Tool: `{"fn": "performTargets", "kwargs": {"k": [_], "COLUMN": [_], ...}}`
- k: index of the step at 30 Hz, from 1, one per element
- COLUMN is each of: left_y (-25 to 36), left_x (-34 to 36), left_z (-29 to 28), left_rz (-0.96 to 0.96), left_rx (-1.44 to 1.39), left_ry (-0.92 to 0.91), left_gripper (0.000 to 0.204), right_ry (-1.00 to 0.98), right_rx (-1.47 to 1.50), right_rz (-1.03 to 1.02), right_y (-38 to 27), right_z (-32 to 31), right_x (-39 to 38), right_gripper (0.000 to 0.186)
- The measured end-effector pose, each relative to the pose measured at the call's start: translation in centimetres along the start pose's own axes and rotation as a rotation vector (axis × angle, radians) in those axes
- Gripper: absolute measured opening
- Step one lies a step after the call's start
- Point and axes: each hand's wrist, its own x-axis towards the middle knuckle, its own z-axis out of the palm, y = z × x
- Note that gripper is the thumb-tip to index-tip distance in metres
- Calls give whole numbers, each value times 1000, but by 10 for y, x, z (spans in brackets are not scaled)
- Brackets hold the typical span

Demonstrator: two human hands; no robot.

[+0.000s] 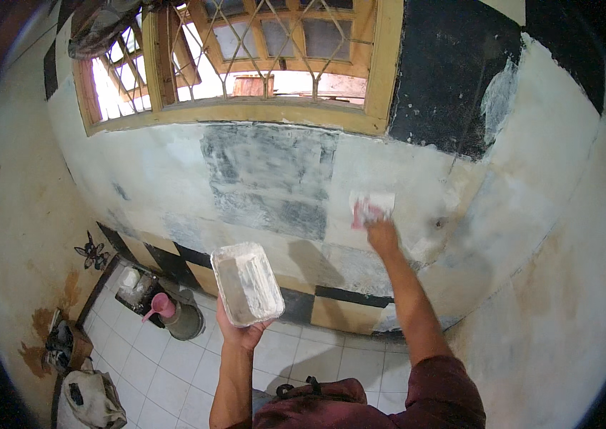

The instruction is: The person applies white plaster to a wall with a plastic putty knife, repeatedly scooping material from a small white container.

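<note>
My left hand [235,330] grips a shallow rectangular tray [228,279] from beneath, with white paste smeared inside it. My right hand [381,236] reaches to the wall with its fingers closed on a blurred red-and-white tool [365,212], which is at a fresh white patch just right of a grey, smeared square of wall [267,179]. The exact kind of tool is unclear.
Above are a barred yellow window [267,114] and a black painted square [446,71]. At lower left on the white-tiled floor [135,365] stand a pink dipper [162,304] in a dark bucket [185,324], a pale bundled sack [92,400] and a cardboard box [78,339].
</note>
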Motion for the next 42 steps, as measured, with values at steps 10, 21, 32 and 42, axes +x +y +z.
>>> {"fn": "performTargets", "kwargs": {"k": [10,21,32,42], "left_y": [-8,-12,-20,-15], "left_x": [-3,9,18,10], "left_z": [-8,13,-5,0], "left_rz": [-99,-96,-5,-16], "left_rx": [-19,45,187,308], "left_ry": [5,-85,-14,-44], "left_gripper": [62,68,68,67], "right_ry": [-417,-54,-362,-416], "right_rx": [680,1620,1047,1472], "right_rz": [652,985,710,797], "right_y": [-99,-158,-183,-171], "right_z": [-41,-166,-180,-156], "right_x": [-100,28,48,38], "right_gripper": [27,21,16,18]}}
